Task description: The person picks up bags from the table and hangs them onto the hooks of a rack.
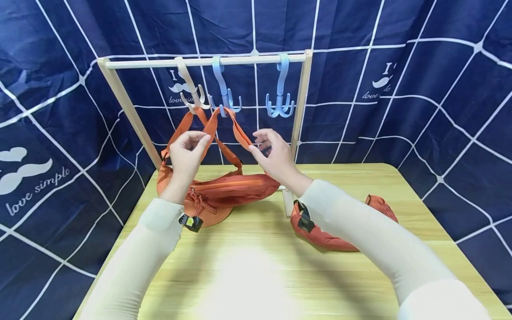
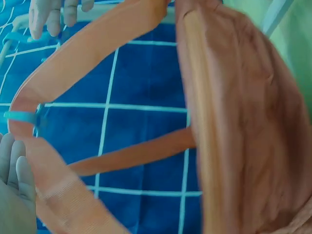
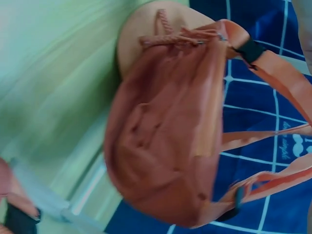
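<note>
A rust-red zippered bag (image 1: 240,189) hangs by its orange strap (image 1: 241,133), which is looped over the middle blue hook (image 1: 224,91). My left hand (image 1: 188,153) is at the left side of this loop, thumb and index fingertips by the band. On the opposite side my right hand (image 1: 274,151) touches the strap with its thumb; its fingers are spread away. In the left wrist view, the left fingers (image 2: 10,168) look straight beside the strap (image 2: 73,190). Behind the bag, another orange strap (image 1: 182,126) hangs from a beige hook (image 1: 193,86); its rounded orange item (image 1: 212,216) is partly hidden.
The hooks hang on a white rail (image 1: 248,60) in a wooden frame (image 1: 130,113). Another blue hook (image 1: 281,89) is at the right. A second red bag (image 1: 326,235) lies on the wooden table (image 1: 240,266), partly behind my right sleeve. A dark blue curtain (image 1: 344,80) surrounds it.
</note>
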Tool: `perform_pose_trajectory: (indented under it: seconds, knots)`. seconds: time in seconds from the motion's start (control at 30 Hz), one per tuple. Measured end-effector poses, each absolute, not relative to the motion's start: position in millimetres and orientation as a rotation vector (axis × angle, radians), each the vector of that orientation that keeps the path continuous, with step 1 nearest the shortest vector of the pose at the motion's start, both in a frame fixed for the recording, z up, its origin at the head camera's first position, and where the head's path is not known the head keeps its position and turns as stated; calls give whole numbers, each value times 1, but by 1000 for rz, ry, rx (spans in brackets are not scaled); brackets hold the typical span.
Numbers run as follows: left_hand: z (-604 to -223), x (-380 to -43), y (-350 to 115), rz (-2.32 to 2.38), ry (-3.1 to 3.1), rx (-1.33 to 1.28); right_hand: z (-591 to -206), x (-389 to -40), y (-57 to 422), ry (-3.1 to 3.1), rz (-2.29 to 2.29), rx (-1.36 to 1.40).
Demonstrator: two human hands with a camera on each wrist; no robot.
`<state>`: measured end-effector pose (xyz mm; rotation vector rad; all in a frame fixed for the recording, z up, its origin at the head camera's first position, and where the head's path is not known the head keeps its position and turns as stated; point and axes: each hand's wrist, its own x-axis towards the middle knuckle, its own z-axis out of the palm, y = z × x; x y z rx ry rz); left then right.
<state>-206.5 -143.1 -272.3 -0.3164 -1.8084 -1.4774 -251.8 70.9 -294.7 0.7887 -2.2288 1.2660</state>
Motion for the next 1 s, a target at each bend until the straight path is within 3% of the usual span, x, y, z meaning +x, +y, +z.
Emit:
perform_pose_trajectory:
  seconds: [1.0]
  knots:
    - [-359,-173,-45,-1719,-1881,-653,-353,-242,194,-2503,1149,954]
